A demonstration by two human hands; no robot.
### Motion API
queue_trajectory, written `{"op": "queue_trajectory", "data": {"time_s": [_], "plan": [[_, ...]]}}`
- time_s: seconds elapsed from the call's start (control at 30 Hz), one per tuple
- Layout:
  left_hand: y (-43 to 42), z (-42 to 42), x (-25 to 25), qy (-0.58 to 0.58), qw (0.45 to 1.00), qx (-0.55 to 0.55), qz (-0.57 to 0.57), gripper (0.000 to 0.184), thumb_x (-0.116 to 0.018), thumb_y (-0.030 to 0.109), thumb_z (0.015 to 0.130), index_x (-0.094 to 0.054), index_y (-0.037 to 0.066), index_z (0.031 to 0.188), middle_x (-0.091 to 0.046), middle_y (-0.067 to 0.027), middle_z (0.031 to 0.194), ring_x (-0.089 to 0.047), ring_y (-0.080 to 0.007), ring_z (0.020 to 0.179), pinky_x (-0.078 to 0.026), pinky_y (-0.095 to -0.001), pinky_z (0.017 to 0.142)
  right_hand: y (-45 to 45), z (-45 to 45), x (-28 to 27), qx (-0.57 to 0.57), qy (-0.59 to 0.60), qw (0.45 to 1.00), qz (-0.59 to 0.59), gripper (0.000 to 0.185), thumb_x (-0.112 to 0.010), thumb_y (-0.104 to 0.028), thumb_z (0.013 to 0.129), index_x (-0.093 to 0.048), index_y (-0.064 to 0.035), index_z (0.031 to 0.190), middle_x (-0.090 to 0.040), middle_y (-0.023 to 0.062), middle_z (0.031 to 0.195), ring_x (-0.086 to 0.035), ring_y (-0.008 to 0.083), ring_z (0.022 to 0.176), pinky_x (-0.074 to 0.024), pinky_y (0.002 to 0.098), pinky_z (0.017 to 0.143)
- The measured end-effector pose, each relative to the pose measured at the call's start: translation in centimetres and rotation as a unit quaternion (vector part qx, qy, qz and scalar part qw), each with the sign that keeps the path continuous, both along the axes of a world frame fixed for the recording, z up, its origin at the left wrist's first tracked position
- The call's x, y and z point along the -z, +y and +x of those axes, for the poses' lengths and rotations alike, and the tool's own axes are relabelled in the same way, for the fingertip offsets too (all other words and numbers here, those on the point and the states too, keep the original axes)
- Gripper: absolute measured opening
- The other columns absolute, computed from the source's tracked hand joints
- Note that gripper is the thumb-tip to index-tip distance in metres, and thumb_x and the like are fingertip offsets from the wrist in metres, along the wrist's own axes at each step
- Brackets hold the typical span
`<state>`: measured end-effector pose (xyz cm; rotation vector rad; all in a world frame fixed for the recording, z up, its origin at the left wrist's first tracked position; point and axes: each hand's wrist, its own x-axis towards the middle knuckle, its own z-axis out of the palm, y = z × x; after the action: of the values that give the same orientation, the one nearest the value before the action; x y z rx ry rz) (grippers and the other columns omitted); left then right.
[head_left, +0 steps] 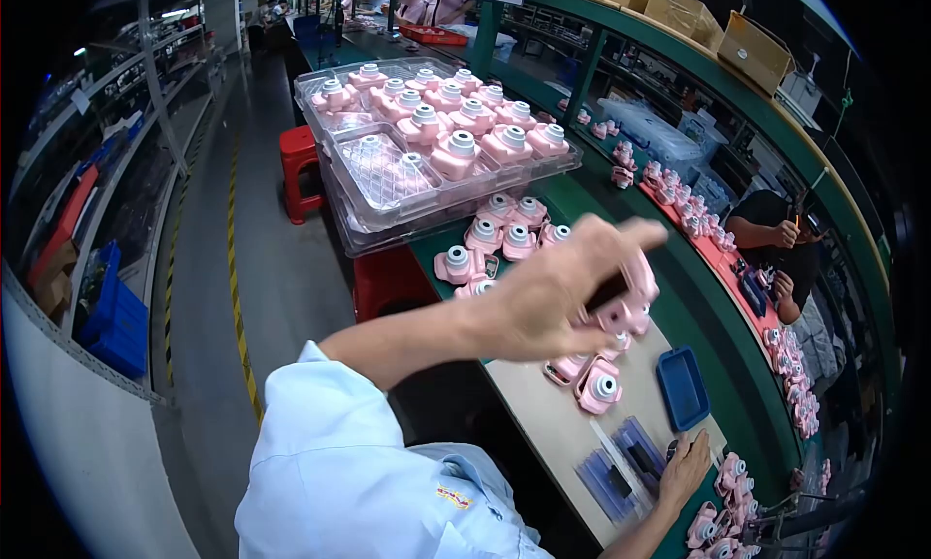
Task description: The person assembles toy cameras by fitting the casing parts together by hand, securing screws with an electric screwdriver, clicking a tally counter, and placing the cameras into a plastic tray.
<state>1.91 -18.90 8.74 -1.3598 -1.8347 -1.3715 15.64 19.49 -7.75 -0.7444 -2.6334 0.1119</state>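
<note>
My left hand (548,292), smeared by motion, reaches across above the bench with its fingers and thumb around a pink toy camera (635,297). A dark screen area shows on the side facing me. Below it, more pink toy cameras (599,386) lie on the beige work mat (543,404). My right hand (687,470) rests low at the right, fingers stretched out, beside a small dark round item (671,449) that it partly hides. Left of that hand are clear plastic strips with dark flat pieces (621,467). A blue tray (684,389) sits just beyond.
Stacked clear blister trays (359,186) with several pink cameras stand at the bench's far left, above red stools (299,171). Across the green conveyor (718,336), a co-worker (776,249) handles parts. More cameras (727,511) cluster at lower right. Shelving (107,171) lines the aisle.
</note>
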Motion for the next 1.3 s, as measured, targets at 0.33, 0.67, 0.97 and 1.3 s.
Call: {"op": "queue_trajectory", "data": {"time_s": [0.33,0.67,0.97,1.3], "plan": [[-22.1,-11.7,-3.5,-0.092,0.841,-0.507,-0.166,0.067,-0.072,0.024,0.074,-0.053,0.006,0.136,-0.056,-0.0164,0.128,-0.057,-0.0337,0.111,-0.046,-0.0397,0.096,-0.2,0.2,0.1,0.000,0.079,0.996,-0.037,0.054,-0.042,-0.036,0.101,-0.050,0.0039,0.136,-0.056,0.0227,0.133,-0.049,0.0393,0.122,-0.0344,0.0419,0.107],[-30.2,-21.0,0.5,-0.173,0.780,-0.565,-0.209,0.067,-0.073,0.032,0.073,-0.057,0.018,0.137,-0.054,-0.0145,0.134,-0.056,-0.0337,0.117,-0.046,-0.0393,0.099,0.0,1.1,-0.5,0.014,0.069,0.994,-0.088,0.051,-0.042,-0.035,0.102,-0.050,0.0022,0.136,-0.051,0.0224,0.139,-0.042,0.0425,0.131,-0.0298,0.0449,0.112],[-30.4,-22.8,0.8,-0.154,0.767,-0.577,-0.235,0.065,-0.068,0.045,0.076,-0.059,0.020,0.136,-0.052,-0.0141,0.138,-0.044,-0.0370,0.128,-0.041,-0.0469,0.104,1.3,1.4,0.9,0.013,0.065,0.993,-0.100,0.052,-0.041,-0.035,0.102,-0.047,0.0015,0.139,-0.050,0.0208,0.141,-0.046,0.0380,0.128,-0.0334,0.0424,0.109],[-28.8,-21.1,2.9,-0.078,0.736,-0.672,0.006,0.065,-0.048,0.060,0.091,-0.054,0.016,0.139,-0.050,-0.0208,0.137,-0.044,-0.0385,0.127,-0.039,-0.0460,0.103,1.4,2.3,0.4,0.023,0.048,0.994,-0.100,0.054,-0.039,-0.038,0.103,-0.044,-0.0001,0.142,-0.049,0.0201,0.142,-0.048,0.0359,0.127,-0.0363,0.0396,0.106]]}}
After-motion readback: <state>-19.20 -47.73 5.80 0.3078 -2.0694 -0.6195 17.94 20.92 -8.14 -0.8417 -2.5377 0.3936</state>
